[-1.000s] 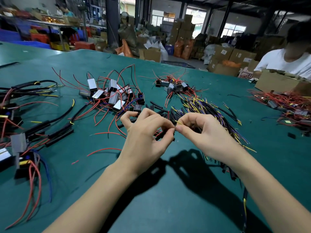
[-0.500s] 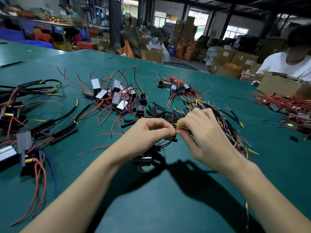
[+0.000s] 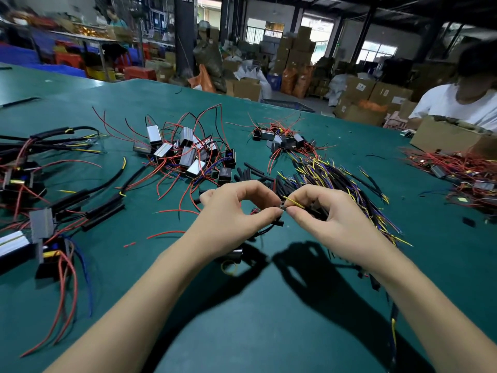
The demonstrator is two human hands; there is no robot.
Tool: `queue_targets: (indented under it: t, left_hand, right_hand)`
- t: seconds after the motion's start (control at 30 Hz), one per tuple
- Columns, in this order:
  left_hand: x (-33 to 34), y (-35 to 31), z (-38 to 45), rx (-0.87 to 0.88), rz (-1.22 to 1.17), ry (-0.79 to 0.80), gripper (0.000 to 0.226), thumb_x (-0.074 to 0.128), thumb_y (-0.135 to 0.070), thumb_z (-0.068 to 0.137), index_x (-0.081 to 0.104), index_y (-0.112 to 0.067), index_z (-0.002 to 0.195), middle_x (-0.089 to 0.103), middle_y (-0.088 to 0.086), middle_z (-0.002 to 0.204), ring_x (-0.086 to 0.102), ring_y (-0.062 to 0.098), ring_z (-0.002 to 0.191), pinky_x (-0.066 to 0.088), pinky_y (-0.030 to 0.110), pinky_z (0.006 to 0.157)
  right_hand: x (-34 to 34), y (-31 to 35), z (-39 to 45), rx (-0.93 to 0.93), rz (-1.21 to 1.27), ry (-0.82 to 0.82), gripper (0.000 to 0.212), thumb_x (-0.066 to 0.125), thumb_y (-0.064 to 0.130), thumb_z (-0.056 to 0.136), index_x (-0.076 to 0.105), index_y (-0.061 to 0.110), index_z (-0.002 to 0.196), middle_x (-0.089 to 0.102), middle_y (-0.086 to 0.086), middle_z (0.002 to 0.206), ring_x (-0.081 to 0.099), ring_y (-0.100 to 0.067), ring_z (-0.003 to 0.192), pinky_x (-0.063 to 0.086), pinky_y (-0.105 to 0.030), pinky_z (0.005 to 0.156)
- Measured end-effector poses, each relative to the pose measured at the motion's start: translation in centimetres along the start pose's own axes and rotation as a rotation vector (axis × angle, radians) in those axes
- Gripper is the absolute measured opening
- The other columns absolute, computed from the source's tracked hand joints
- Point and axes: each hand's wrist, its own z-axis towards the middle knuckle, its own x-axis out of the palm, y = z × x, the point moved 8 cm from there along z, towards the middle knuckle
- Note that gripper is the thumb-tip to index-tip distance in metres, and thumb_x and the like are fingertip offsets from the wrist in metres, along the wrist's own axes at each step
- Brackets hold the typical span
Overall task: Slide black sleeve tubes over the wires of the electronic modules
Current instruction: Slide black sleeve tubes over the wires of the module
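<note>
My left hand (image 3: pixel 236 211) and my right hand (image 3: pixel 330 219) meet fingertip to fingertip above the green table (image 3: pixel 269 319). The left thumb and forefinger pinch a short black sleeve tube (image 3: pixel 279 208). The right thumb and forefinger pinch a thin yellow wire (image 3: pixel 293 201) whose end sits at the tube's mouth. A small black module (image 3: pixel 234 253) hangs below my left hand on dark wires, with a yellow wire loop (image 3: pixel 228 266) under it. Loose black sleeve tubes (image 3: pixel 258 173) lie just beyond my hands.
A heap of silver modules with red wires (image 3: pixel 183 152) lies at centre left. Sleeved assemblies (image 3: pixel 40 211) fill the left side. A yellow, purple and black wire bundle (image 3: pixel 349 184) lies behind my right hand. A person in a white shirt (image 3: pixel 462 100) works at a cardboard box (image 3: pixel 451 138) far right.
Both hands have moved slightly away and lifted, staying joined at the fingertips. The black module has come into sight hanging under my left hand. More yellow wire shows by my right fingers.
</note>
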Motion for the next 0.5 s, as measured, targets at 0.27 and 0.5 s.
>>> queue_targets:
  t: [0.27, 0.5]
  left_hand:
    - [0.2, -0.8, -0.5, 0.106, 0.138, -0.091, 0.006, 0.056, -0.04, 0.075, 0.055, -0.042, 0.07, 0.066, -0.02, 0.08, 0.043, -0.02, 0.091, 0.019, 0.027, 0.094]
    - [0.5, 0.6, 0.0, -0.066, 0.002, -0.001, 0.013, 0.054, -0.043, 0.074, 0.06, -0.034, 0.066, 0.062, -0.024, 0.072, 0.053, -0.011, 0.079, 0.028, 0.033, 0.103]
  right_hand:
    - [0.1, 0.4, 0.1, 0.026, 0.038, 0.023, 0.013, 0.063, 0.009, 0.089, 0.066, 0.017, 0.08, 0.064, 0.013, 0.068, 0.055, 0.005, 0.065, 0.04, -0.01, 0.067]
    - [-0.3, 1.7, 0.1, -0.064, -0.071, -0.05, 0.014, 0.063, 0.001, 0.086, 0.064, 0.012, 0.078, 0.056, 0.015, 0.063, 0.052, 0.003, 0.061, 0.037, -0.006, 0.062]
